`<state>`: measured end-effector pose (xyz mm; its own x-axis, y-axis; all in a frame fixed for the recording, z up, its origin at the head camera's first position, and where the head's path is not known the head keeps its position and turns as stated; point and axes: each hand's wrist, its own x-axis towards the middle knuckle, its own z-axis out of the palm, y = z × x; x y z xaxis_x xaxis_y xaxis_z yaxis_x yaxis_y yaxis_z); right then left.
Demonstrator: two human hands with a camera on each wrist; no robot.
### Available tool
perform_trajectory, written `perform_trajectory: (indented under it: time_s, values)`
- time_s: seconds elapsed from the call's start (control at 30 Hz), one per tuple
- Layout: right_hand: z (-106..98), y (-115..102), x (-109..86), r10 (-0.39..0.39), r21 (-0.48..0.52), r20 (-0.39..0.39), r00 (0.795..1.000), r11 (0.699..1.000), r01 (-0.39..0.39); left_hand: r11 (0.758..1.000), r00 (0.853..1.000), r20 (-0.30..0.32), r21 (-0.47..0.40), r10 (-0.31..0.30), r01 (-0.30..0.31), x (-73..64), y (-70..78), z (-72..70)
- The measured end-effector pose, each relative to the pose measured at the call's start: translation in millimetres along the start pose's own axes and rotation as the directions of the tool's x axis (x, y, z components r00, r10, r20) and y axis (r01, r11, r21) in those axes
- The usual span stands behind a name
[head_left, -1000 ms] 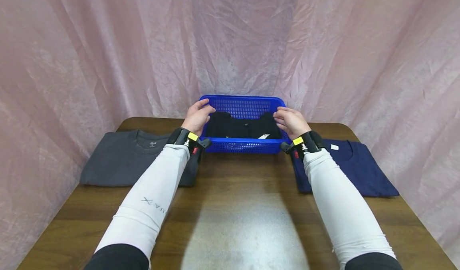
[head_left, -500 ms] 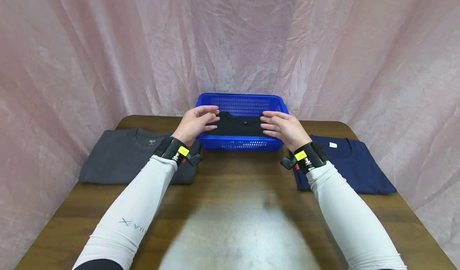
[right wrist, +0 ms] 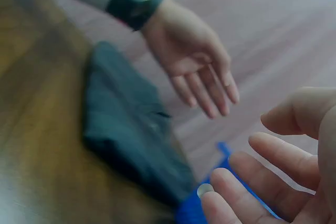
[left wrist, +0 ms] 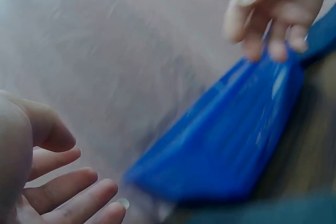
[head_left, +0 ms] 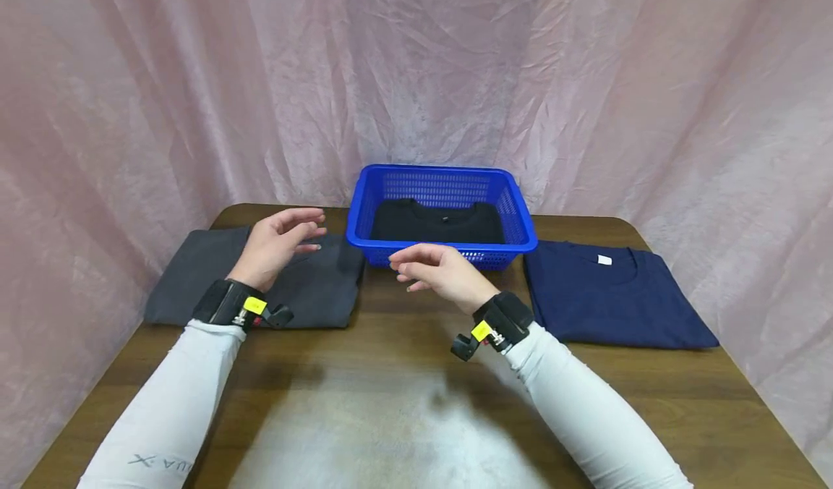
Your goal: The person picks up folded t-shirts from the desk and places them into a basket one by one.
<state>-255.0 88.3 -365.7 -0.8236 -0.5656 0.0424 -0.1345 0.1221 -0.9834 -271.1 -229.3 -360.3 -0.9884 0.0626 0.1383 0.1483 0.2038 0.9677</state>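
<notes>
My left hand (head_left: 276, 247) hovers over the folded dark grey T-shirt (head_left: 319, 290) on the left, its fingers loosely bent with nothing between them. In front of the blue plastic basket (head_left: 442, 247) is my right hand (head_left: 445, 275), overlapping the basket's front rim in the head view and holding nothing. Inside the basket lies a folded black T-shirt (head_left: 436, 225). The right wrist view shows the left hand (right wrist: 191, 59) above the grey shirt (right wrist: 128, 124), palm and relaxed fingers visible. Basket and right hand (left wrist: 275, 14) both appear blurred in the left wrist view.
A folded navy T-shirt (head_left: 618, 301) with a white neck label lies right of the basket. Everything rests on a brown wooden table (head_left: 364, 373). A pink curtain (head_left: 429, 62) hangs right behind the table's back edge.
Both hands have left the basket's sides. The left hand has moved left over the grey shirt, and the right hand has come left and nearer. The black shirt stays in the basket.
</notes>
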Motion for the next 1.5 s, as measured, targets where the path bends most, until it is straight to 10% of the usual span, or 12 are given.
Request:
perform_trajectory:
  time_s: [0.13, 0.23, 0.47, 0.53, 0.63, 0.8, 1.0, 1.5]
  values:
    - [28, 18, 9.6, -0.018, -0.175, 0.008, 1.0, 0.984, 0.019, 0.977, 0.995, -0.067, 0.195, -0.079, 0.091, -14.1, -24.0, -39.6]
    - [48, 28, 14.1, -0.05, -0.344, 0.011, 0.999, 0.937, 0.051, 0.898, 0.981, -0.152, 0.404, -0.121, 0.174, -23.6, -38.8, -64.6]
    - [88, 35, 25.2, -0.12, -0.716, 0.125, 0.985, 0.676, 0.173, 0.673, 0.888, -0.431, 0.611, -0.158, 0.416, -32.7, -61.7, -121.0]
    - [96, 36, 27.3, -0.107, -0.774, 0.178, 0.978, 0.599, 0.207, 0.639, 0.862, -0.465, 0.604, -0.203, 0.476, -35.7, -67.3, -132.7]
    - [104, 39, 30.3, -0.044, -0.799, 0.246, 0.968, 0.556, 0.228, 0.602, 0.862, -0.431, 0.624, -0.267, 0.499, -41.5, -76.5, -145.4]
    - [100, 44, 36.8, 0.068, -0.793, 0.307, 0.949, 0.569, 0.215, 0.624, 0.891, -0.336, 0.637, -0.304, 0.453, -51.2, -87.0, -160.7]
    - [90, 48, 39.4, 0.104, -0.77, 0.307, 0.946, 0.611, 0.183, 0.661, 0.884, -0.322, 0.587, -0.339, 0.467, -57.2, -89.8, -167.9]
    - [93, 46, 22.7, 0.112, -0.745, 0.322, 0.94, 0.642, 0.179, 0.663, 0.889, -0.333, 0.593, -0.315, 0.457, -76.8, -86.8, -161.4]
